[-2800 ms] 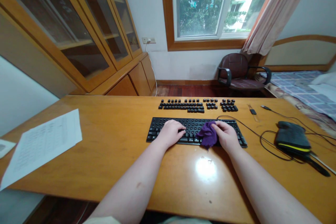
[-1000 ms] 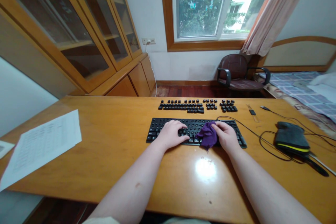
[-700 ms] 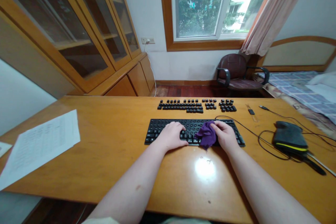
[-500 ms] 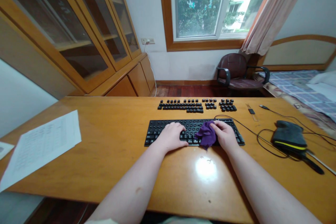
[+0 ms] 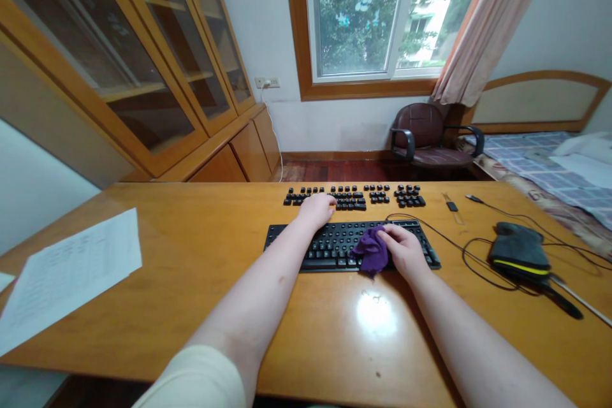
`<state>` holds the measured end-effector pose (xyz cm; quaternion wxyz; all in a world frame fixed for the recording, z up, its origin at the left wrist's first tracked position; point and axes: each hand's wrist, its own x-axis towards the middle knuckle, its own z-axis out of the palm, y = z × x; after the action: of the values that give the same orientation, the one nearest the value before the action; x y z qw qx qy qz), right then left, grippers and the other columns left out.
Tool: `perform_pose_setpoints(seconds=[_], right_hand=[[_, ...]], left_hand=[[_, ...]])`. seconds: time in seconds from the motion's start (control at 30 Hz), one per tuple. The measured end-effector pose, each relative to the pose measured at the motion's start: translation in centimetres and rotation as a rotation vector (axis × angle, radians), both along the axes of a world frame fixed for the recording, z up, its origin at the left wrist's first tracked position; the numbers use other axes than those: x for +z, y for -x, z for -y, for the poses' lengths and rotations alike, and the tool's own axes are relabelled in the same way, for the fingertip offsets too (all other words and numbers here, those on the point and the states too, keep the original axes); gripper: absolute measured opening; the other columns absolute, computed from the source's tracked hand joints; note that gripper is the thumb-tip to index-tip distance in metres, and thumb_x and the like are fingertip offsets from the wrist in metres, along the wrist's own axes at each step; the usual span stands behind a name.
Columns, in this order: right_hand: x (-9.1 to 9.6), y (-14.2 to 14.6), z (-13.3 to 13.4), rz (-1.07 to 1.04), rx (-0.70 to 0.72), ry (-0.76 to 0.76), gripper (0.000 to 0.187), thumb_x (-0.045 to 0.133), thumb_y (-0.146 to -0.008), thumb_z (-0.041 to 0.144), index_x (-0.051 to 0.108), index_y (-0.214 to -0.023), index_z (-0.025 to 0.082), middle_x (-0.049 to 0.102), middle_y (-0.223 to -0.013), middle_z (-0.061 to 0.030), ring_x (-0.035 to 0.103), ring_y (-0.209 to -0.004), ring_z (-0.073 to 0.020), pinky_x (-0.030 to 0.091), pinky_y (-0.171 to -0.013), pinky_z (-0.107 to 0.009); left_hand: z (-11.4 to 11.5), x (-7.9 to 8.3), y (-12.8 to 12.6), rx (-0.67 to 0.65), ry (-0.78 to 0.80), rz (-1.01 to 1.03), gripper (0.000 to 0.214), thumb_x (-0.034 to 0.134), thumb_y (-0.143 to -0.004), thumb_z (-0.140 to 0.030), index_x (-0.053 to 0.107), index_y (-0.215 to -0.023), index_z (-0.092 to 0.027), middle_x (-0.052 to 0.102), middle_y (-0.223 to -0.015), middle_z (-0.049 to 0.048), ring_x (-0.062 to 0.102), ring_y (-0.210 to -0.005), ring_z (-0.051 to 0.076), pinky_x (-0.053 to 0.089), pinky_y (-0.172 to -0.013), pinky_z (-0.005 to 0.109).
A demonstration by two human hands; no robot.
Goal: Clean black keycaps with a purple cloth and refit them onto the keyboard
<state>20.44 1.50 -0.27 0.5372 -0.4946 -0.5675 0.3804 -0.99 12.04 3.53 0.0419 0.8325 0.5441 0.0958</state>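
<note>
A black keyboard (image 5: 329, 243) lies on the wooden desk (image 5: 191, 268). Behind it, several loose black keycaps (image 5: 354, 196) are laid out in rows. My left hand (image 5: 315, 209) reaches past the keyboard to the left part of those rows, fingers curled down onto the keycaps; whether it holds one is hidden. My right hand (image 5: 404, 248) rests on the keyboard's right half, closed on a crumpled purple cloth (image 5: 369, 254).
A printed sheet of paper (image 5: 71, 271) lies at the desk's left. To the right are a black cable (image 5: 459, 242), a dark pouch with a yellow stripe (image 5: 520, 250) and a small black item (image 5: 451, 206). An armchair (image 5: 428, 140) stands beyond the desk.
My left hand has left the keyboard and moved forward to the rows of loose keycaps. My right hand stays on the keyboard with the cloth.
</note>
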Motion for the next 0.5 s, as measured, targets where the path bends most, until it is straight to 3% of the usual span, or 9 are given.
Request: perform_pose_setpoints(seconds=[0.2, 0.5], right_hand=[[-0.1, -0.1, -0.1, 0.018, 0.008, -0.013, 0.025, 0.062, -0.073, 0.042, 0.066, -0.072, 0.018, 0.066, -0.074, -0.0052, 0.06, -0.073, -0.0201, 0.047, -0.07, -0.031], [0.2, 0.0, 0.0, 0.017, -0.002, -0.02, 0.025, 0.062, -0.072, 0.042, 0.066, -0.071, 0.018, 0.066, -0.073, -0.0054, 0.06, -0.072, -0.02, 0.048, -0.07, -0.032]], left_hand=[[-1.7, -0.4, -2.1, -0.001, 0.004, -0.079, 0.023, 0.057, -0.077, -0.028, 0.067, -0.097, -0.023, 0.065, -0.101, 0.0081, 0.059, -0.095, 0.025, 0.046, -0.084, 0.036], [-1.9, -1.4, -2.1, 0.01, 0.055, -0.116, 0.022, 0.053, -0.079, -0.033, 0.068, -0.091, -0.022, 0.064, -0.1, 0.0087, 0.058, -0.097, 0.025, 0.045, -0.086, 0.036]])
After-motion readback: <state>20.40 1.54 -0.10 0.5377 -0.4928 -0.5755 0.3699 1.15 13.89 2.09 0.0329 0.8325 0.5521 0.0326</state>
